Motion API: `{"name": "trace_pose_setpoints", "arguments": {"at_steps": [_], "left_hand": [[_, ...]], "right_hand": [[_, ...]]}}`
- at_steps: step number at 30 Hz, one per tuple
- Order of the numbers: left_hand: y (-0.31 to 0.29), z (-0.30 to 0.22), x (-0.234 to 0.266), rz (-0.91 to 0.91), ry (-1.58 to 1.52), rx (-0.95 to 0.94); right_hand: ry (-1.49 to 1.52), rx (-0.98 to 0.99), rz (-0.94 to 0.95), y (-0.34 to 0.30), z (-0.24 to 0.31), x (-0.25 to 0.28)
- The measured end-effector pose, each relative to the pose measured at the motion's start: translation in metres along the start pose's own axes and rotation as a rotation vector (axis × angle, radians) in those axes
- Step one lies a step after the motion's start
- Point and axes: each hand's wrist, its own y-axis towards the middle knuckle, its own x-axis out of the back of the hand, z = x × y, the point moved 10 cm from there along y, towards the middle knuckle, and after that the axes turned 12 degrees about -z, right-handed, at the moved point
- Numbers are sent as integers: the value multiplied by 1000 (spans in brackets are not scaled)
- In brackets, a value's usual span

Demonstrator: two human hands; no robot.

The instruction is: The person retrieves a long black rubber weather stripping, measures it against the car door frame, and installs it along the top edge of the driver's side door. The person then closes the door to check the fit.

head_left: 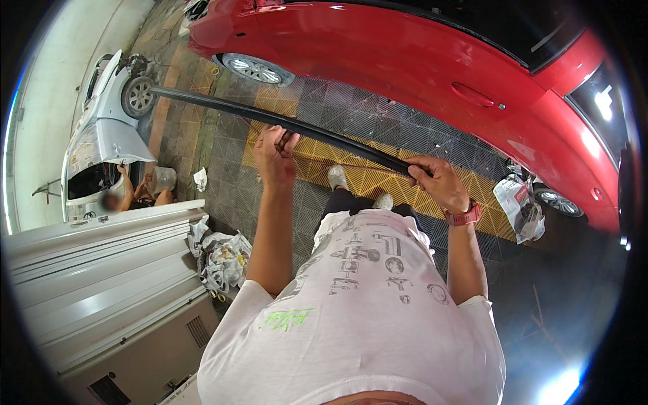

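Note:
A long, narrow black trim strip (270,120) stretches across in front of me, slanting from the far left down to the right. My right hand (439,183) pinches its near right end between thumb and fingers. Just under the strip's middle, my left hand (275,156) is raised with fingers bent together around a small, dark, looped piece (285,140). Whether this piece belongs to the strip I cannot tell. A red watch (464,214) is on my right wrist.
A red car (405,61) stands beyond the strip, with crumpled paper sheeting (520,206) near one wheel. At left, a person (128,192) sits by a silver car (108,145) and a bucket (164,179). A pile of crumpled paper (226,260) lies beside a white ridged panel (115,270).

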Motion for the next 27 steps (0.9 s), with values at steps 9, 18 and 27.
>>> {"name": "trace_pose_setpoints", "arguments": {"at_steps": [9, 18, 27], "left_hand": [[-8, 8, -9, -9, 15, 6], [-39, 46, -47, 177, 101, 156], [-33, 10, -27, 206, 95, 61]], "right_hand": [[48, 17, -19, 1, 1, 1], [9, 87, -1, 15, 26, -16], [16, 114, -84, 9, 11, 28]]}}
